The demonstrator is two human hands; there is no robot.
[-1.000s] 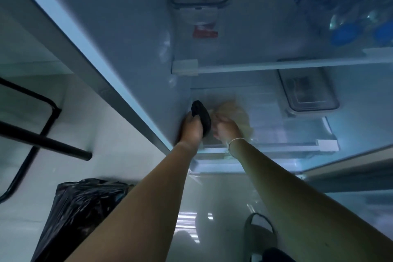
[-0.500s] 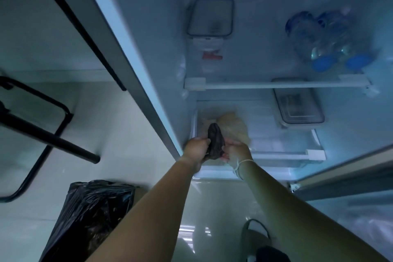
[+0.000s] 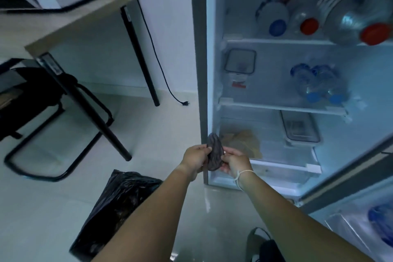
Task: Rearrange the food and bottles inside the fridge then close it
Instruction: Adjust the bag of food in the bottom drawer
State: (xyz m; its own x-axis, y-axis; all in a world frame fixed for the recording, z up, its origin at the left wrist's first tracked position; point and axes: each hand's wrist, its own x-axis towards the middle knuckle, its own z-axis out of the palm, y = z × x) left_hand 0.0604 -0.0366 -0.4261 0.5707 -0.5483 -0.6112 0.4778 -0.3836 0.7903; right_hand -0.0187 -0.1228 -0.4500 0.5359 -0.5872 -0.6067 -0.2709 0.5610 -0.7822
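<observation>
A dark, wrinkled lump of food (image 3: 215, 152) is held between my left hand (image 3: 196, 158) and my right hand (image 3: 235, 161), just outside the open fridge (image 3: 198, 70) at its lower left corner. Behind it a brownish bag (image 3: 242, 140) lies in the bottom drawer. A lidded clear container (image 3: 301, 128) sits to its right. On the middle shelf stand a square container (image 3: 240, 61) and blue-capped water bottles (image 3: 316, 83). The top shelf holds bottles lying on their sides, one blue-capped (image 3: 274, 19) and a large one red-capped (image 3: 361, 15).
A black plastic bag (image 3: 119, 208) sits on the tiled floor under my left arm. A wooden table (image 3: 74, 17) with black legs, a black chair (image 3: 42, 112) and a hanging power cable (image 3: 157, 55) stand to the left. The fridge door (image 3: 361, 208) hangs open at the lower right.
Both hands have drawn the dark lump back out of the bottom drawer area to just in front of the fridge. The view has pulled back and up, showing the top shelf and table.
</observation>
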